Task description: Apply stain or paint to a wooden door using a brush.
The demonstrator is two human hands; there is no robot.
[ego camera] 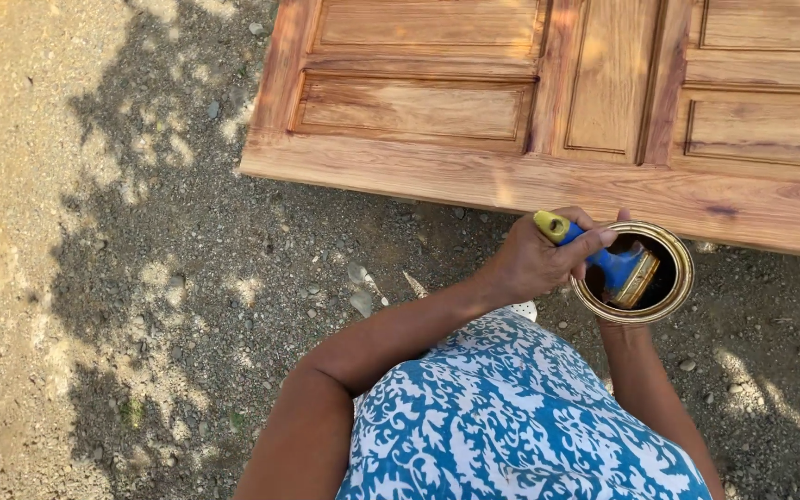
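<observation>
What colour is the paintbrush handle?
Blue with a yellow end, on the paintbrush; head view.

The only package in view is a round metal can (632, 272) with a gold-coloured rim, open at the top and dark inside. It sits at the right of the view, just in front of the near edge of the wooden door (548, 102). No labels, signs or screens show.

The left hand (534, 262) is closed in a fist, its forefinger stretched along what it grips, the bare forearm bent in from the lower left. The right hand (624, 218) is mostly hidden; only its forearm rises from the lower right.
</observation>
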